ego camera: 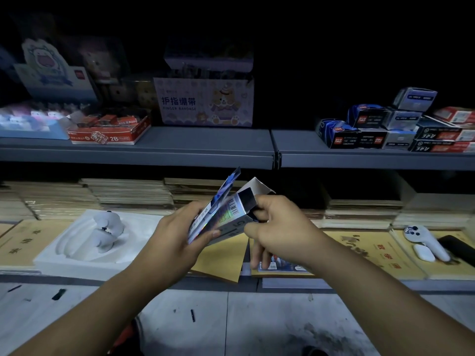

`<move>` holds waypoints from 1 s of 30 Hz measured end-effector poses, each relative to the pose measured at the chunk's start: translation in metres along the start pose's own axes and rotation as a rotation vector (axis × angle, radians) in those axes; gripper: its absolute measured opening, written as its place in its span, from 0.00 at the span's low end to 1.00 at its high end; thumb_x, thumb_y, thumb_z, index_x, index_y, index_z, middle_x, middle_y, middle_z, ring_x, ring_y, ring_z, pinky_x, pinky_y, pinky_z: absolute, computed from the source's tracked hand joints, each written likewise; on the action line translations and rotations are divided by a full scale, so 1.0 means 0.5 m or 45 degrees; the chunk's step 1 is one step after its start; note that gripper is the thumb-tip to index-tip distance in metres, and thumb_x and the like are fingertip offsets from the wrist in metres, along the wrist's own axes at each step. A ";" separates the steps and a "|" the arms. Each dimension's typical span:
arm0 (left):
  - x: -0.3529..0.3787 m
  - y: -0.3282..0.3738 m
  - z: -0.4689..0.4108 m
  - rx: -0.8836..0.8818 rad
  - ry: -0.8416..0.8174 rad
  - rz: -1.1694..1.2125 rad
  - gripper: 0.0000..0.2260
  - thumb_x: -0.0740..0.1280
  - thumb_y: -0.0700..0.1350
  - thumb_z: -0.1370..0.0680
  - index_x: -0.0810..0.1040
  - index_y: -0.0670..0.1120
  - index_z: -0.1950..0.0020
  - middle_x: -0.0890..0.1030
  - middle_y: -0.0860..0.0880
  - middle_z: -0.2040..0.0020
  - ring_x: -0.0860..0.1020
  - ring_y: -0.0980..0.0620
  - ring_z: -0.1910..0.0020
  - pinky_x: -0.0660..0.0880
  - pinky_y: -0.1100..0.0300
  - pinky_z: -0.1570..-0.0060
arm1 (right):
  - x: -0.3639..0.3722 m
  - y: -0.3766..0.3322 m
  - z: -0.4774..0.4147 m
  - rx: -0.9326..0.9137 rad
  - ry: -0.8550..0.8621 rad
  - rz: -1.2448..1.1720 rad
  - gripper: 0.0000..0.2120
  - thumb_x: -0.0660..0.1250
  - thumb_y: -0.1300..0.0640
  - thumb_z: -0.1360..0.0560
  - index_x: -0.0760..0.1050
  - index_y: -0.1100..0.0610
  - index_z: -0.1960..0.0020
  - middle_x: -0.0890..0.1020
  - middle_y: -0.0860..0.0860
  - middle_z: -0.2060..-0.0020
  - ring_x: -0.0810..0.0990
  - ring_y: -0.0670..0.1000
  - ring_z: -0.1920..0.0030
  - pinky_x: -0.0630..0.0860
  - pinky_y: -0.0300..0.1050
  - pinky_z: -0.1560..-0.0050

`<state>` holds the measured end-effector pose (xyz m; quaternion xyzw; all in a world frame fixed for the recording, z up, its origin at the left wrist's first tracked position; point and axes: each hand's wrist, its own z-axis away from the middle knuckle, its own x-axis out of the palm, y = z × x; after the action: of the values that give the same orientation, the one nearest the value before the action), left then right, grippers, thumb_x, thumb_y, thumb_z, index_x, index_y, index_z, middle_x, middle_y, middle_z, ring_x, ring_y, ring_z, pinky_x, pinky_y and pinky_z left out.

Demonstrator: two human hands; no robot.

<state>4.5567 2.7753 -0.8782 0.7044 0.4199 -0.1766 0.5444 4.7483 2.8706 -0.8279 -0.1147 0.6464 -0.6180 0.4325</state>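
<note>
A small silver, shiny cardboard box [232, 214] is held tilted in front of me, its top flap [257, 185] open. My left hand [174, 235] grips the box from the left together with a flat blue printed card [223, 194] that sticks up beside it. My right hand [279, 227] pinches the box's open end, with the thumb and forefinger at the opening. Its lower fingers reach down to a small blue packet [277, 265] lying on the shelf; whether they hold it I cannot tell.
Yellow exercise books [370, 250] cover the lower shelf, with a white moulded tray [84, 242] at left and a white handheld device [424, 240] at right. The grey upper shelf [205, 145] carries a finger-bandage carton [203, 101], a red 2B box [108, 129] and stacked blue boxes [380, 124].
</note>
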 end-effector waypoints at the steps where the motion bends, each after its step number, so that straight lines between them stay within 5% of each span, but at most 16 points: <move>1: 0.000 0.000 0.000 0.005 0.007 -0.002 0.16 0.73 0.48 0.23 0.75 0.59 0.37 0.77 0.68 0.51 0.75 0.66 0.49 0.67 0.76 0.55 | -0.001 -0.001 0.001 0.005 -0.023 0.008 0.16 0.58 0.68 0.22 0.73 0.58 0.36 0.82 0.52 0.41 0.84 0.60 0.72 0.77 0.47 0.72; 9: -0.006 0.009 0.009 0.036 0.021 -0.022 0.18 0.73 0.47 0.23 0.73 0.62 0.39 0.77 0.70 0.51 0.75 0.67 0.50 0.67 0.76 0.54 | 0.004 -0.007 0.012 -0.007 -0.155 0.051 0.17 0.61 0.68 0.24 0.71 0.57 0.37 0.81 0.57 0.41 0.83 0.58 0.73 0.77 0.46 0.72; 15: -0.012 0.034 0.001 -0.025 -0.035 0.095 0.19 0.77 0.50 0.27 0.74 0.65 0.42 0.79 0.71 0.50 0.78 0.68 0.50 0.70 0.76 0.55 | -0.007 0.004 0.002 -0.065 0.067 0.033 0.09 0.62 0.63 0.18 0.73 0.60 0.38 0.83 0.57 0.44 0.84 0.62 0.72 0.76 0.48 0.75; 19: -0.001 0.030 -0.002 -0.147 -0.080 0.173 0.27 0.82 0.56 0.36 0.78 0.61 0.40 0.83 0.65 0.50 0.82 0.64 0.52 0.79 0.65 0.54 | 0.004 -0.006 0.014 -0.157 0.089 0.256 0.14 0.64 0.57 0.17 0.72 0.51 0.32 0.83 0.52 0.42 0.83 0.56 0.75 0.82 0.50 0.72; 21: 0.001 0.030 -0.004 -0.227 -0.087 0.258 0.23 0.82 0.54 0.35 0.80 0.59 0.43 0.85 0.62 0.52 0.84 0.61 0.54 0.83 0.57 0.53 | 0.009 -0.010 0.017 -0.207 0.118 0.449 0.14 0.64 0.54 0.18 0.71 0.46 0.33 0.83 0.53 0.48 0.85 0.53 0.72 0.85 0.55 0.64; 24: 0.001 0.034 -0.007 -0.291 -0.105 0.462 0.19 0.82 0.45 0.33 0.82 0.56 0.46 0.87 0.56 0.53 0.86 0.57 0.55 0.83 0.59 0.55 | 0.015 -0.015 0.017 -0.260 0.189 0.658 0.16 0.65 0.50 0.19 0.69 0.44 0.32 0.83 0.52 0.57 0.86 0.54 0.60 0.83 0.57 0.51; 30: -0.002 0.048 -0.011 -0.309 -0.102 0.682 0.17 0.80 0.41 0.32 0.83 0.51 0.45 0.88 0.53 0.53 0.86 0.55 0.54 0.81 0.65 0.58 | 0.024 -0.030 0.020 -0.395 0.270 0.795 0.19 0.66 0.47 0.19 0.66 0.50 0.31 0.78 0.47 0.58 0.78 0.50 0.58 0.79 0.52 0.57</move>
<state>4.5738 2.7787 -0.8605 0.7124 0.2153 -0.0030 0.6679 4.7423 2.8524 -0.8178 0.0886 0.7776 -0.3592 0.5083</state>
